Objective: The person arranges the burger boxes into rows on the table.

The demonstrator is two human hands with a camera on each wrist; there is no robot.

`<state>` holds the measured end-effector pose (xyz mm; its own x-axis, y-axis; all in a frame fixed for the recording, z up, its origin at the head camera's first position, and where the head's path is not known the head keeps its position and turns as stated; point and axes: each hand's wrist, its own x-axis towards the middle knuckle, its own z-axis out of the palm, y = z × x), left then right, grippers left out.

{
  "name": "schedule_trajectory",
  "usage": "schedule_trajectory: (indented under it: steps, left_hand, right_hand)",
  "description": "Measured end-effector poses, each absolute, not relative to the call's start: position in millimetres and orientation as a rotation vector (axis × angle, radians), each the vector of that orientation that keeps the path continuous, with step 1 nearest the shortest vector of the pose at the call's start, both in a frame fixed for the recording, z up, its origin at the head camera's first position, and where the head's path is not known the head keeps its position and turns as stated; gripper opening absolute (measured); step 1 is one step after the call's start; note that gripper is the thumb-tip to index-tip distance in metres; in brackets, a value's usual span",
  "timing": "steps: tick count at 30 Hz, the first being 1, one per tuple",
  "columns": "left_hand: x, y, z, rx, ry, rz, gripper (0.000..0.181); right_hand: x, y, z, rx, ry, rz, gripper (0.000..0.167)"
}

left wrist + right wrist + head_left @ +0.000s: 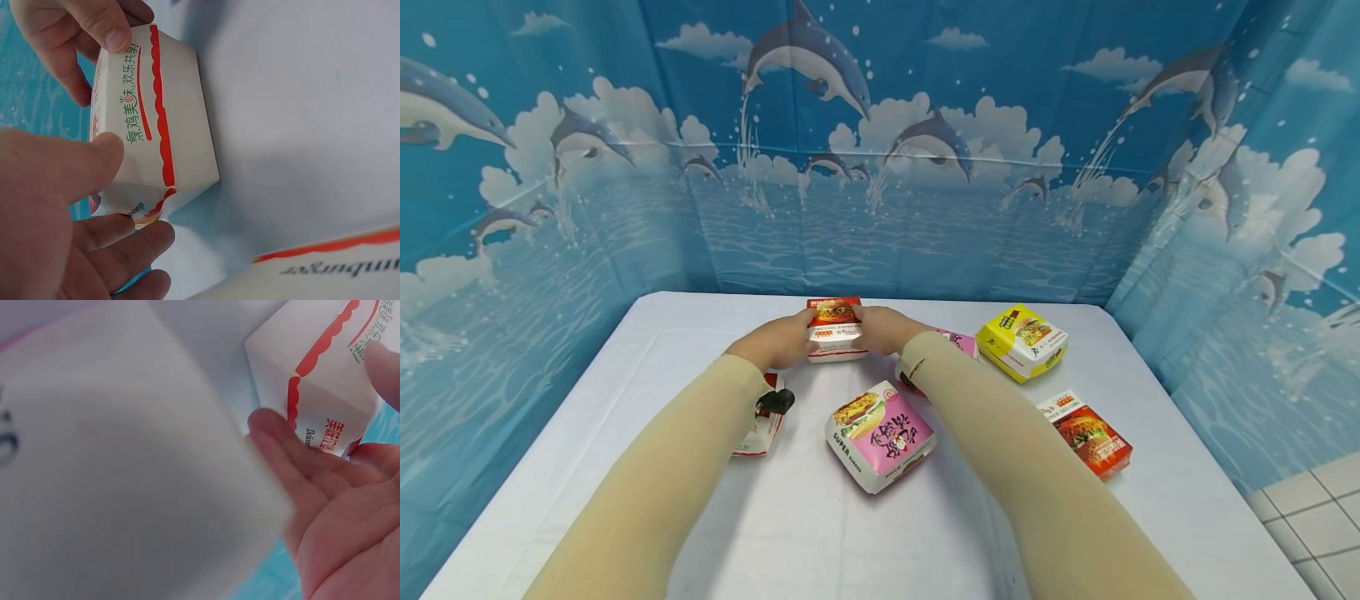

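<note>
At the far side of the table, a red-and-white burger box (837, 331) sits between my two hands. My left hand (781, 340) grips its left side, and my right hand (884, 330) holds the right side. In the left wrist view, both thumbs press the front upper edge of the burger box (181, 119), whose base meets the white cloth. Seen from the right wrist, fingers lie along the end wall of the burger box (331, 369). Another red-and-white box (762, 435) lies under my left wrist, partly hidden. My right forearm partly covers a pink box (961, 342).
A pink-and-white burger box (880, 437) stands mid-table between my forearms. To the right are a yellow-and-white box (1022, 342) and a red-and-white box (1090, 437). A blue dolphin curtain (887, 233) hangs behind the white-covered table (820, 550).
</note>
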<state>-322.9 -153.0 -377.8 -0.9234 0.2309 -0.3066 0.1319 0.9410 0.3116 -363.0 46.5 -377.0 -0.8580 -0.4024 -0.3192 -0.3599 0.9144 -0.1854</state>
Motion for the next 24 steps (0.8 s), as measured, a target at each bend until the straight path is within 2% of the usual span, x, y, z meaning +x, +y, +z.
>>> schedule_trajectory:
  steps: [24]
  left_hand:
    - [-326.1, -166.0, -370.7, 0.226, 2.789, 0.478, 0.071]
  right_hand:
    - [-356.7, 39.7, -375.1, -0.588, 2.753, -0.383, 0.08]
